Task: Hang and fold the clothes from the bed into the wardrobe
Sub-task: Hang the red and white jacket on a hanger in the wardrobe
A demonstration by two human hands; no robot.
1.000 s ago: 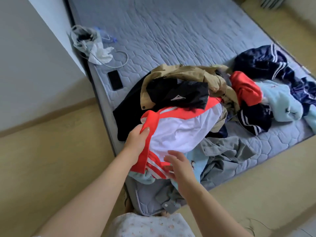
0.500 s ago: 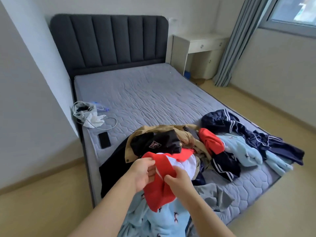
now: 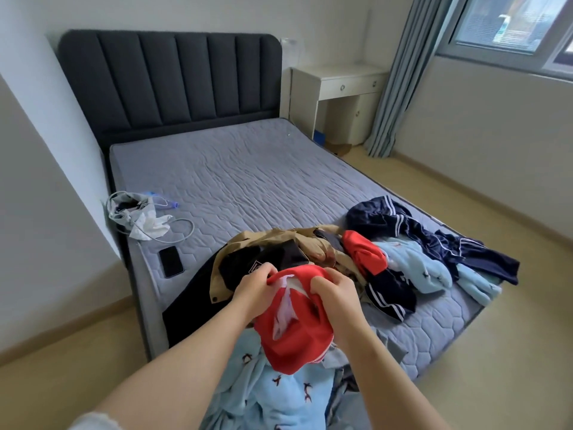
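1. Grey quilted mattress covers the bed (image 3: 248, 181), which fills the middle of the room, with a dark padded headboard (image 3: 170, 79) at its far end.
2. Near the bed's left edge lies a crumpled grey-white bag (image 3: 136, 212) tangled with a cable. A black phone (image 3: 170, 261) lies flat just closer to the foot.
3. At the bed's foot, a black garment (image 3: 192, 299) hangs over the left corner, with a tan jacket (image 3: 263, 240) on top of it.
4. The left hand (image 3: 257, 288) is above that heap, its fingers curled tight round the top edge of a red garment (image 3: 294, 336).
5. This red garment is held up over the bed's foot and shows some white lining. A bird-print blue fleece (image 3: 279, 395) lies bunched beneath it.
6. The right hand (image 3: 336, 294) grips the garment's other side, fingers closed on the cloth.
7. Farther right on the bed lie a navy striped garment (image 3: 403, 225) and a pale-blue fleece (image 3: 415, 268).
8. Past the bed's far right corner stand a white desk (image 3: 341, 85) and a blue-grey curtain (image 3: 400, 72).
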